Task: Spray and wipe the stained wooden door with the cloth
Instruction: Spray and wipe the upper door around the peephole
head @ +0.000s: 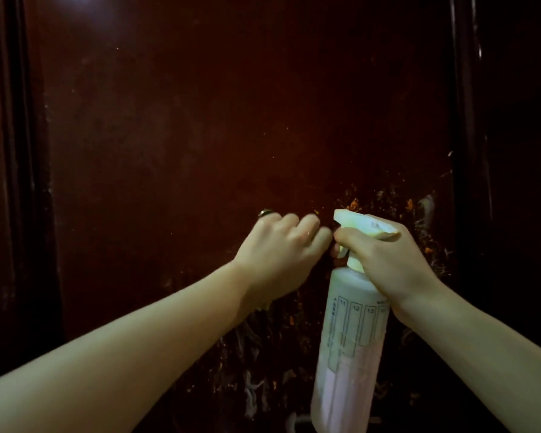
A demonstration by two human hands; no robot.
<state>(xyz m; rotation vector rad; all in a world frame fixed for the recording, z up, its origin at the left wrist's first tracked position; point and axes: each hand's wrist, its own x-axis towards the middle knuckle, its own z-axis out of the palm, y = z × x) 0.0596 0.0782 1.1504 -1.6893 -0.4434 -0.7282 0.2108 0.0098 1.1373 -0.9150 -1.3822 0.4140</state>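
The dark red-brown wooden door [231, 120] fills the view. Orange and white stains [353, 203] are smeared over its lower right part. My right hand [388, 264] grips the neck of a white spray bottle [347, 339], with the forefinger across the trigger and the nozzle pointing left at the door. The bottle holds pale pink liquid in its lower half. My left hand [281, 245], with a ring on one finger, is curled into a loose fist. Its knuckles sit right beside the trigger, under the nozzle. Nothing shows inside that hand. No cloth is in view.
Dark raised mouldings run down the door at the left [16, 182] and right [469, 151]. More white streaks [253, 392] mark the door low down, between my forearms. The light is dim.
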